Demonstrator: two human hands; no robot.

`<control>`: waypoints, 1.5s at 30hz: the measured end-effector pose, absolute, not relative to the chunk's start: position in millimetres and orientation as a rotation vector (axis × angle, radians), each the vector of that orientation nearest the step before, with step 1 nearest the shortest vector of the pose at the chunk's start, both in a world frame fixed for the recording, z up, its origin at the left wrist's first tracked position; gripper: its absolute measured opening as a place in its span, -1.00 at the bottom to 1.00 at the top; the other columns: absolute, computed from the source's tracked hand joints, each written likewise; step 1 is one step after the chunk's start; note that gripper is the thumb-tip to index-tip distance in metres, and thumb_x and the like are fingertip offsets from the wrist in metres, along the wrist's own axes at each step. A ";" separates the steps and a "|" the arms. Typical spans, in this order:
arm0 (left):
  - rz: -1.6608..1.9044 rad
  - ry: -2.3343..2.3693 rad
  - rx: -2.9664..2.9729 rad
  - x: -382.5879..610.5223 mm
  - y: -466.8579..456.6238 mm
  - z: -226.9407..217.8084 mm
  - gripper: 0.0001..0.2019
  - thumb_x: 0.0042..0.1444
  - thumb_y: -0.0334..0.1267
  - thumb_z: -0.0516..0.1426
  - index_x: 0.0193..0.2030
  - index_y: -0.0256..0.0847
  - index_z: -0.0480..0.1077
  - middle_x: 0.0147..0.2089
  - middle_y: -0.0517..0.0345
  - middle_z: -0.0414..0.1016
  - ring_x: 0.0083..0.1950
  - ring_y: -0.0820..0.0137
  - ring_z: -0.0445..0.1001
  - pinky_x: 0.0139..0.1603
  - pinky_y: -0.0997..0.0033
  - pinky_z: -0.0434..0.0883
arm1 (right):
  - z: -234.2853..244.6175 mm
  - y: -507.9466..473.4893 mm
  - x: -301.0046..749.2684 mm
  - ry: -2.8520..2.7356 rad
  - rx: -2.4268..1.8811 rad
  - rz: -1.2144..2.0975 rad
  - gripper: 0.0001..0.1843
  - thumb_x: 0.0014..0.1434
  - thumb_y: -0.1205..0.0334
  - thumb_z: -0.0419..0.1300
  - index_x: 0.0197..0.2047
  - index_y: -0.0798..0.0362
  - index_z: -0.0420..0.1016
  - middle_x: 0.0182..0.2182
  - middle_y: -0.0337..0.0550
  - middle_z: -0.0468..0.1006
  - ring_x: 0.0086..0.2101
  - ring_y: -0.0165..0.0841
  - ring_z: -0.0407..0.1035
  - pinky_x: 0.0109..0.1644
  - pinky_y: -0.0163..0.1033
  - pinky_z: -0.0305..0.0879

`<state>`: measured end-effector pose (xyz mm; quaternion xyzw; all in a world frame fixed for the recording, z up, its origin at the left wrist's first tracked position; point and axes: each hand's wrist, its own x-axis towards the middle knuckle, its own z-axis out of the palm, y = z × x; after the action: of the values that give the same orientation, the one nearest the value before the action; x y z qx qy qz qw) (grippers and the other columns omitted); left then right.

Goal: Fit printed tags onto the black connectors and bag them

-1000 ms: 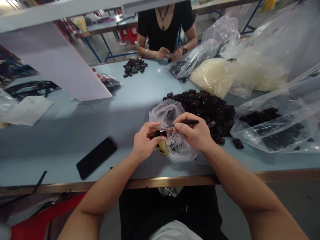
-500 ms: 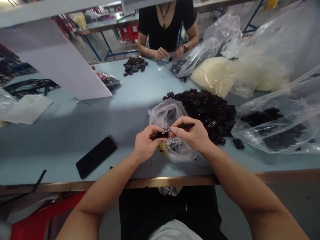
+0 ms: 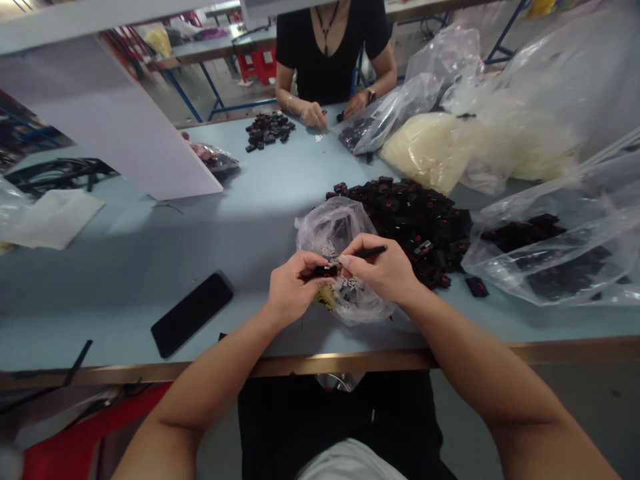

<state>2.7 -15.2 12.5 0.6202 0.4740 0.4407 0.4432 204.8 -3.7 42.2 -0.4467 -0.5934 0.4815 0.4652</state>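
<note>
Between the thumb and fingers of my left hand (image 3: 293, 287) is a small black plastic part (image 3: 326, 271) with a red mark and white spots along its top. My right hand (image 3: 383, 270) pinches a thin black pen-like tool (image 3: 373, 252), its tip end close to the black part; whether they touch I cannot tell. Under both hands lies an opened clear plastic bag (image 3: 363, 310) holding many tiny white pieces (image 3: 347, 285). Just beyond my right hand spreads a large heap of black plastic parts (image 3: 420, 213) with red marks.
A black phone (image 3: 193, 315) lies on the blue table (image 3: 125, 267) to the left. At right is a clear bag of black parts (image 3: 560, 260); behind it, bags of cream-coloured pieces (image 3: 425, 150). A white panel (image 3: 125, 127) stands at left. Opposite, a co-worker (image 3: 330, 60) handles small parts beside another pile (image 3: 270, 130).
My hands stay nearly in place, with the tool and black part shifted only slightly. Across the table, the co-worker's hand on the left of the view has moved a little lower and left.
</note>
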 end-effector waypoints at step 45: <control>1.081 1.186 1.595 1.4 -17.1 13.1 -0.71 0.00 -0.23 0.46 -0.17 -0.11 0.52 -0.25 0.18 0.74 -0.22 0.26 0.74 -0.14 0.30 0.67 | 43.6 -7.0 204.6 -1.462 -1.081 1.188 -0.80 0.14 0.09 0.32 -0.44 0.00 0.55 -0.54 -0.22 0.56 -0.50 -0.37 0.41 -0.41 -0.24 0.31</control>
<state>1.4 -17.1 13.1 0.6379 0.4744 0.4323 0.4256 204.6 -7.0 43.6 -0.4403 -0.5957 0.4839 0.4660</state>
